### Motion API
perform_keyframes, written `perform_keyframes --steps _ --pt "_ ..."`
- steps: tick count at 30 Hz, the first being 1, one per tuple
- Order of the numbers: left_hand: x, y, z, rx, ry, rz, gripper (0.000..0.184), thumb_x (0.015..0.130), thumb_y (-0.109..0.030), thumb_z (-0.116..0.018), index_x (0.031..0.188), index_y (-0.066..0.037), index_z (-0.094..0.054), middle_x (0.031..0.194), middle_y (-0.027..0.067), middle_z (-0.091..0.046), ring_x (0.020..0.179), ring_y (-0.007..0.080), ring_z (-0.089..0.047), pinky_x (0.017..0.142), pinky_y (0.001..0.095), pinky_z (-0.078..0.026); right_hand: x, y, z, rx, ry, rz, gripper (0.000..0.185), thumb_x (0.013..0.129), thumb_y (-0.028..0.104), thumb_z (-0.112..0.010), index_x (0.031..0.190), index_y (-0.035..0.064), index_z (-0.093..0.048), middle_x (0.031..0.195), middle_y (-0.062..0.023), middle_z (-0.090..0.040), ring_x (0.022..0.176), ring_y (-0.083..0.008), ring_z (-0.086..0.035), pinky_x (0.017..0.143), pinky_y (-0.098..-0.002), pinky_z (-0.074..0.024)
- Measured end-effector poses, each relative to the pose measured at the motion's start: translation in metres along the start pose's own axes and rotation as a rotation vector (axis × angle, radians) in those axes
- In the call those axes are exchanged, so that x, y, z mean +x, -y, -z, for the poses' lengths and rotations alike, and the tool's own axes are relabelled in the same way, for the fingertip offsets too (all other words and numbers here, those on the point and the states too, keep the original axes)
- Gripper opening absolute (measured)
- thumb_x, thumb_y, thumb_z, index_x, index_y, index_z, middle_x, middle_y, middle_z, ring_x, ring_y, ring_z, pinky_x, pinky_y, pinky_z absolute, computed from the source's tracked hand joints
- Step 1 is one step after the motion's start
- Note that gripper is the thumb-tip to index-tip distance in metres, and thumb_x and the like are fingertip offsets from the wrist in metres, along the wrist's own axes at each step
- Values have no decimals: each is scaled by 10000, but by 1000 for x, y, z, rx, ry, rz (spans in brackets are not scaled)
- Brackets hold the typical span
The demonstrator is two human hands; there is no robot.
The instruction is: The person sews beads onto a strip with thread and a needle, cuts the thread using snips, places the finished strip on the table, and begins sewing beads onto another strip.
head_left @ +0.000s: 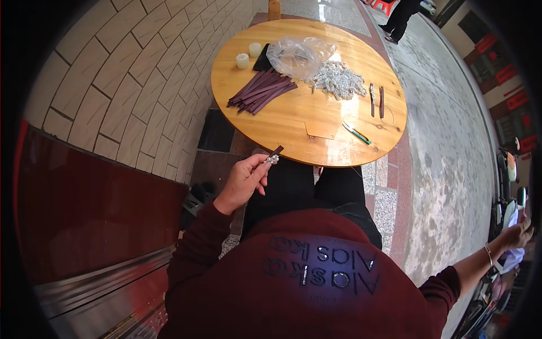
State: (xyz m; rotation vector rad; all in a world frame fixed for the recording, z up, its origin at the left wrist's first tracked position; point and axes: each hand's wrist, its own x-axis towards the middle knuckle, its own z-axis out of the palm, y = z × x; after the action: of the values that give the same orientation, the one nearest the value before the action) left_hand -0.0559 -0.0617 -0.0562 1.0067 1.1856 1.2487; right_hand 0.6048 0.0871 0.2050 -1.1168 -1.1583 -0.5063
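The left hand [247, 179] pinches a maroon strip [279, 151] between thumb and fingers, by the near edge of the round wooden table [271, 129]. The strip is narrow, flat and dark, with shiny silvery-white beads [272, 160] clustered at the fingertips. Similar strips [261, 90] lie piled on the table's left. The right hand [516, 234] reaches far right, fingers slightly bent; I cannot tell whether it holds anything.
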Motion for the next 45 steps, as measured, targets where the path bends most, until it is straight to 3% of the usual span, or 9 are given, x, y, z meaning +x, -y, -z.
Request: perform_keyframes --steps 5,9,13,19,22,25,29,31,45 --pt "10 -13 -29 141 -75 -174 207 953 -147 -477 1065 -1 -570 800 18 -536 693 45 -535 479 171 -477 -133 129 -74 683 506 -75 201 949 53 -451 1074 -68 -551 751 -59 -531 683 -131 -526 725 -269 -483" --pt "15 -22 -45 142 -119 -188 166 933 -108 -503 1015 10 -587 784 25 -549 653 48 -528 457 181 -447 -227 209 -101 829 922 -394 154 938 74 -476 1026 -36 -539 735 -28 -526 561 -73 -492 518 -201 -413" --pt "21 -28 -55 369 -133 -215 169 932 -111 -506 1026 7 -584 735 21 -545 614 42 -514 431 176 -405 -283 236 -118 910 1288 -489 115 910 65 -536 990 -9 -576 708 -1 -553 603 -55 -522 538 -193 -423" --pt "23 -33 -73 240 10 -179 218 958 -159 -475 1072 2 -567 729 2 -501 615 13 -459 430 146 -364 -324 261 -143 973 1305 -197 75 850 36 -595 919 13 -574 912 -115 -632 768 -191 -626 660 -266 -488" --pt "21 -36 -80 114 -18 -162 158 951 -110 -478 1020 -11 -579 703 -2 -509 564 24 -447 459 155 -340 -338 259 -153 944 1367 -29 86 836 46 -612 912 22 -583 875 -125 -640 748 -232 -636 654 -278 -494" --pt "21 -34 -75 122 3 -128 161 948 -104 -482 1026 0 -577 702 -5 -509 591 27 -451 479 165 -358 -335 262 -149 916 1413 -129 92 824 55 -628 908 30 -603 813 -121 -642 705 -243 -636 624 -281 -495" --pt "22 -27 -75 286 -14 -242 193 953 -125 -479 1064 -2 -577 713 -23 -498 602 20 -429 501 159 -348 -330 265 -154 904 1343 -121 86 815 62 -640 893 31 -620 764 -105 -641 669 -227 -635 593 -288 -494" --pt "21 -25 -75 277 -1 -260 221 961 -153 -472 1098 -16 -578 728 -39 -490 601 3 -408 483 137 -316 -327 266 -156 865 1402 -110 78 842 45 -620 911 9 -614 805 -82 -648 693 -131 -617 631 -250 -492" --pt "17 -29 -82 239 28 -248 219 940 -110 -503 1085 23 -598 818 29 -560 681 43 -516 467 151 -397 -327 272 -157 946 1351 -195 86 855 50 -612 924 -2 -618 787 -67 -649 682 -99 -610 615 -231 -490"
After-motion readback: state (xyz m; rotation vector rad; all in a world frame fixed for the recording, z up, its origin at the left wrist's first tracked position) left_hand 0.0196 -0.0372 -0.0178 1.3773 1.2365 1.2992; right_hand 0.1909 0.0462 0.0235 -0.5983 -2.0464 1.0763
